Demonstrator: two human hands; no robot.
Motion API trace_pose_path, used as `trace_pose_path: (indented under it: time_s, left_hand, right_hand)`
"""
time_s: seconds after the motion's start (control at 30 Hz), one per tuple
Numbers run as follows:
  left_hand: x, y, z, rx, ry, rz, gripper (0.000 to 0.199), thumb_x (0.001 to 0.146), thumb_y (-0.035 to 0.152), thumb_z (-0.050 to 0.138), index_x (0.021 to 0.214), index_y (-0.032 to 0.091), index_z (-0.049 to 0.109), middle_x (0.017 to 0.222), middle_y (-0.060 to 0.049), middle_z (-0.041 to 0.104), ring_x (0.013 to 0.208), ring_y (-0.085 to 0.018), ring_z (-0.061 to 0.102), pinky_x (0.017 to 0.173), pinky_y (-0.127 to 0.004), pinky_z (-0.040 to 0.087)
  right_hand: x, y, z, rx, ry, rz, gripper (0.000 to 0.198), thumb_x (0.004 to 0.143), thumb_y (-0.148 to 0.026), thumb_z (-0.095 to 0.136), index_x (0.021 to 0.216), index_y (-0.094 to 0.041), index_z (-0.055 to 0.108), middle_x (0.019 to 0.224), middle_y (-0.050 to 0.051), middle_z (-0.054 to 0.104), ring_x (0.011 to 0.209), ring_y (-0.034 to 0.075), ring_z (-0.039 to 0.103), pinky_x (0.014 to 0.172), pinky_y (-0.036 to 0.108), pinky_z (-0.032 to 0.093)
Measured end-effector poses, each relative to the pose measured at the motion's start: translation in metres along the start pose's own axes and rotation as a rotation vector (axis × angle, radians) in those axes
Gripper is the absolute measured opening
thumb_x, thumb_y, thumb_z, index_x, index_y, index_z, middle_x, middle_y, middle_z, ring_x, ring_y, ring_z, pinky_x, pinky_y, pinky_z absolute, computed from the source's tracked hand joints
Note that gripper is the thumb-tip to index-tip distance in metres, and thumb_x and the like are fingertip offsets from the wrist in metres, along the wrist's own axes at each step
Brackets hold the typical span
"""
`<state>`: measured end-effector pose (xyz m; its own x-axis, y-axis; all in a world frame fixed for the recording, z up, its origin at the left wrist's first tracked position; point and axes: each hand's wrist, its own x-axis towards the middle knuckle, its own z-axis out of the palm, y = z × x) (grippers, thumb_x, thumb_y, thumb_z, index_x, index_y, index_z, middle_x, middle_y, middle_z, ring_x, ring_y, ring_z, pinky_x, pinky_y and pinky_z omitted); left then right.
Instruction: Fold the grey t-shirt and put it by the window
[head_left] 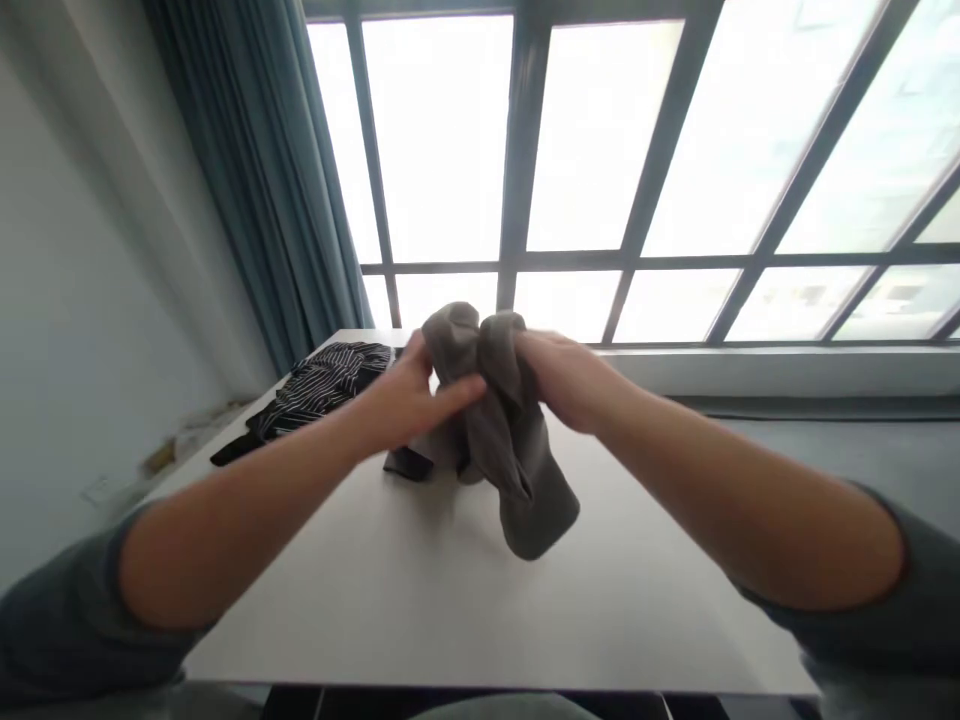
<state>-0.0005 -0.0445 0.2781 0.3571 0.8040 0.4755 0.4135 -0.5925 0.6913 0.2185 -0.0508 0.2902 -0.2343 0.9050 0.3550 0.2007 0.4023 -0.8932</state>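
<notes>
A bunched grey-brown cloth garment (517,450) hangs from both my hands above the white table (480,610). My left hand (424,390) grips its upper left side, with the thumb lying across the front of the fabric. On the upper right, my right hand (559,370) is closed on the same cloth, its fingers mostly hidden behind the folds. One rounded end droops down toward me. The garment's exact kind does not show in its folds.
A black-and-white striped garment (322,385) lies crumpled at the table's left side. A small dark piece of fabric (409,463) shows beneath the held cloth. Beyond the table are a window (517,150) and a blue-grey curtain (255,170).
</notes>
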Motion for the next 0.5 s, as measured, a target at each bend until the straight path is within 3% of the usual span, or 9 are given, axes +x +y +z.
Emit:
trace_pose_path:
  time_s: [0.07,0.13,0.2,0.27,0.33,0.4,0.47,0.5]
  left_hand:
    - [-0.039,-0.018,0.034,0.019,-0.049,-0.032,0.089,0.066,0.052,0.093,0.142,0.021,0.06,0.142,-0.013,0.065,0.134,-0.039,0.06,0.117,-0.054,0.049]
    - [-0.068,-0.025,0.056,-0.024,-0.104,-0.102,0.078,0.064,0.041,0.095,0.133,0.02,0.065,0.133,-0.012,0.071,0.127,-0.038,0.064,0.114,-0.055,0.052]
    - [-0.088,-0.02,0.066,-0.14,-0.156,-0.141,0.065,0.069,0.035,0.092,0.127,0.02,0.069,0.126,-0.01,0.075,0.121,-0.036,0.068,0.11,-0.053,0.054]
    - [-0.098,-0.007,0.062,-0.336,-0.273,-0.157,0.064,0.073,0.032,0.09,0.131,0.021,0.067,0.124,-0.009,0.076,0.118,-0.033,0.07,0.105,-0.049,0.059]
    - [-0.096,0.008,0.051,-0.531,-0.491,-0.155,0.067,0.076,0.029,0.088,0.138,0.021,0.062,0.128,-0.009,0.075,0.119,-0.032,0.071,0.102,-0.045,0.061]
    - [-0.082,0.017,0.037,-0.62,-0.768,-0.132,0.063,0.081,0.025,0.085,0.139,0.02,0.062,0.133,-0.009,0.073,0.124,-0.031,0.07,0.104,-0.044,0.059]
    - [-0.056,0.016,0.025,-0.574,-0.959,-0.091,0.055,0.083,0.024,0.083,0.135,0.019,0.065,0.134,-0.008,0.073,0.127,-0.03,0.069,0.107,-0.044,0.058]
    - [-0.039,0.011,0.019,-0.512,-0.987,-0.072,0.055,0.083,0.024,0.084,0.135,0.018,0.066,0.133,-0.008,0.074,0.127,-0.029,0.069,0.107,-0.044,0.058]
  right_hand:
    - [-0.031,0.019,0.02,0.144,0.023,0.128,0.042,0.098,-0.055,0.059,0.097,-0.014,0.072,0.094,0.007,0.076,0.087,0.02,0.07,0.074,0.029,0.058]
    - [-0.053,0.027,0.023,0.134,-0.031,0.208,0.045,0.097,-0.057,0.058,0.093,-0.014,0.072,0.09,0.006,0.075,0.081,0.019,0.068,0.067,0.027,0.054]
    - [-0.069,0.024,0.013,-0.029,-0.16,0.193,0.046,0.097,-0.058,0.062,0.086,-0.015,0.072,0.079,0.004,0.071,0.071,0.016,0.063,0.06,0.025,0.049]
    - [-0.079,0.021,-0.003,-0.149,-0.333,0.149,0.049,0.096,-0.059,0.066,0.077,-0.015,0.069,0.066,0.001,0.064,0.06,0.012,0.056,0.053,0.022,0.043]
    - [-0.083,0.025,-0.022,-0.082,-0.554,0.118,0.054,0.094,-0.065,0.068,0.073,-0.015,0.066,0.059,0.0,0.059,0.053,0.011,0.053,0.05,0.021,0.042]
    - [-0.084,0.042,-0.037,0.1,-0.771,0.101,0.061,0.092,-0.072,0.067,0.076,-0.013,0.069,0.061,0.003,0.062,0.054,0.012,0.06,0.052,0.021,0.047]
    - [-0.085,0.071,-0.046,0.243,-0.845,0.152,0.066,0.094,-0.075,0.062,0.086,-0.01,0.073,0.069,0.008,0.069,0.057,0.014,0.065,0.053,0.023,0.051]
    - [-0.087,0.088,-0.048,0.27,-0.797,0.212,0.066,0.096,-0.073,0.06,0.093,-0.009,0.074,0.074,0.01,0.071,0.056,0.014,0.065,0.051,0.022,0.05]
